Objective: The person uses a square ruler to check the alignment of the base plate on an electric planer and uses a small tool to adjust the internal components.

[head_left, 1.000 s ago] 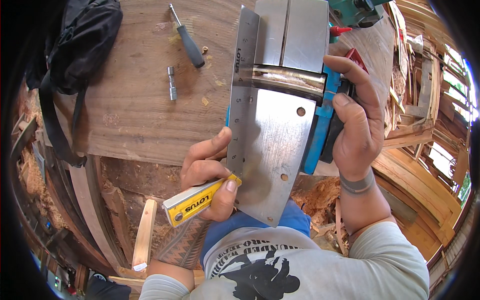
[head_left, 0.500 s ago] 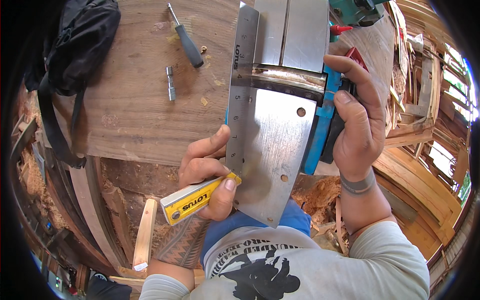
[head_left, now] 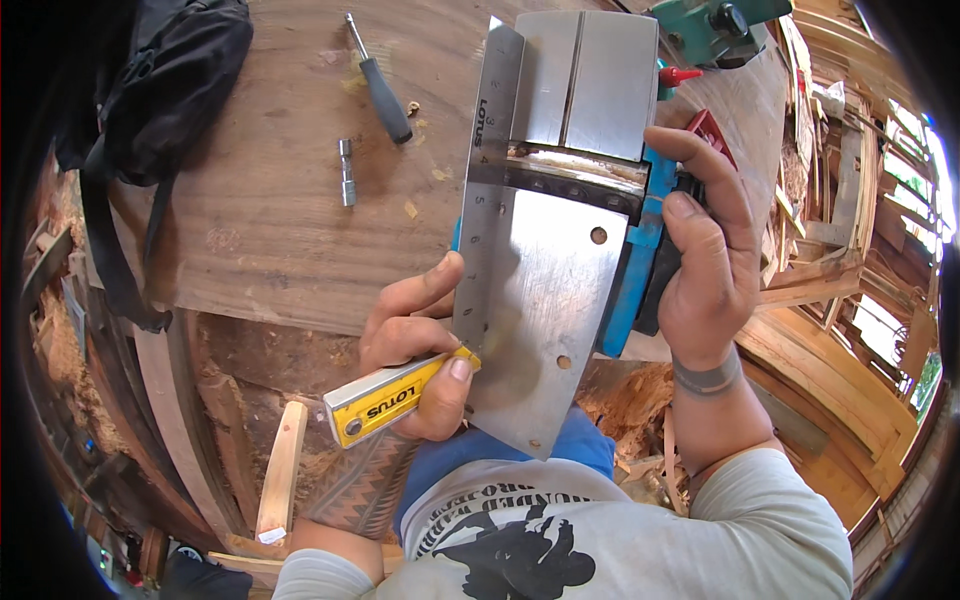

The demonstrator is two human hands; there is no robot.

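Observation:
An electric hand planer [head_left: 565, 290] with a blue body lies upside down, its two bright metal sole plates facing up. Between the plates shows the cutter drum [head_left: 580, 172]. My left hand [head_left: 415, 315] is closed round the yellow handle of a try square [head_left: 385, 400]. The square's ruled steel blade [head_left: 487, 130] runs lengthwise along the planer's left edge, across the drum's left end. On the right side, my right hand [head_left: 710, 265] curls round the planer's blue body, thumb and forefinger near the drum's end. Its other fingers are mostly hidden.
On the wooden bench [head_left: 260, 260] lie a dark-handled nut driver [head_left: 385, 100] and a metal socket [head_left: 347, 172]. A black bag [head_left: 180, 90] is at the far left, a green power tool [head_left: 710, 30] at the far right. Shavings and timber offcuts [head_left: 840, 380] surround the bench.
The whole view has shifted slightly. The planer's far end sits a little nearer me, with the square's blade still along its edge. Both hands keep their holds.

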